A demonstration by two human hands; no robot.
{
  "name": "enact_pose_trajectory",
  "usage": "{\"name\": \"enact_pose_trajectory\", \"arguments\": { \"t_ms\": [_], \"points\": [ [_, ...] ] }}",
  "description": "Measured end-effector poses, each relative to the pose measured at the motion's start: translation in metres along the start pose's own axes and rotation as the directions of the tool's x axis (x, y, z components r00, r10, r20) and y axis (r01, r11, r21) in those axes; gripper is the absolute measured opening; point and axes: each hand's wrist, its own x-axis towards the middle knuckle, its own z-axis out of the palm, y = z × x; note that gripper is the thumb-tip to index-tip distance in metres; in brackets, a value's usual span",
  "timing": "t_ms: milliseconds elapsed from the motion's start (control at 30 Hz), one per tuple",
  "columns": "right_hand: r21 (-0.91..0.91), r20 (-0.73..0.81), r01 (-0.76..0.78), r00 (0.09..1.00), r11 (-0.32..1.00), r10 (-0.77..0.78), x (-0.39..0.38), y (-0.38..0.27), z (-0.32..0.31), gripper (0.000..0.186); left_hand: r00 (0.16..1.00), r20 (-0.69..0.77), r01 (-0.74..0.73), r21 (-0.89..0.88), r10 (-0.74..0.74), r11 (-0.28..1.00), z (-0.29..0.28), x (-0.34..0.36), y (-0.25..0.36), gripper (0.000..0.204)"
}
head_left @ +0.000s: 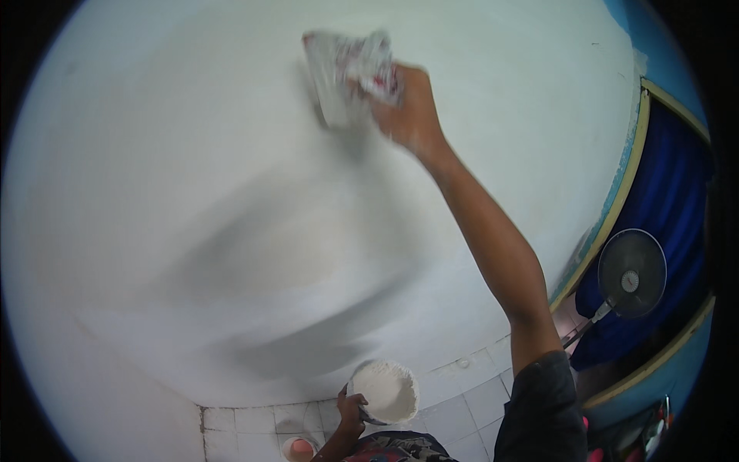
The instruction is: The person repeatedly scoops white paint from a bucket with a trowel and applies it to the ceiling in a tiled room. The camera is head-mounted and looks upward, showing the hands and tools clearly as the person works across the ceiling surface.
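Note:
Up against the white wall (192,131), my right hand (408,104) grips a crumpled, pale plastic piece with red markings (339,61), held flat near the surface at the end of my outstretched arm; whether a tool lies under it I cannot tell. Low in the view, my left hand (350,408) holds a round container (389,391) of white paste by its side, the thumb over the rim. Shadows of my arm fall across the wall.
To the right, a standing fan (630,281) is in front of a dark blue curtain (662,177) in a yellow-framed doorway. White floor tiles (469,412) run along the wall's foot. A small pink-and-white container (300,448) is at the bottom, with assorted objects at lower right.

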Motion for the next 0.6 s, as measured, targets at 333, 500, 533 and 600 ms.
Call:
{"name": "enact_pose_trajectory", "arguments": {
  "t_ms": [333, 500, 533, 600],
  "points": [
    [-0.137, -0.245, -0.278, 0.939, 0.951, 0.24, 0.035, 0.08, -0.042, 0.031, 0.995, 0.1, -0.011, -0.061, 0.017, 0.998, -0.013, 0.02, -0.019, 0.086],
    [-0.418, -0.276, -0.256, 0.95, 0.872, 0.146, 0.003, 0.062, -0.104, 0.024, 0.981, 0.186, -0.022, -0.168, 0.054, 0.986, 0.006, -0.013, -0.013, 0.054],
    [-0.525, -0.24, -0.266, 0.958, 0.809, 0.16, -0.001, 0.033, -0.096, 0.022, 0.98, 0.181, -0.043, -0.187, 0.077, 0.981, 0.0, -0.017, -0.011, 0.054],
    [-0.57, -0.274, -0.059, 0.954, 0.82, -0.122, 0.004, 0.015, -0.086, 0.02, 0.968, 0.221, -0.066, -0.218, 0.115, 0.974, 0.003, -0.018, -0.009, 0.053]
  ]
}}
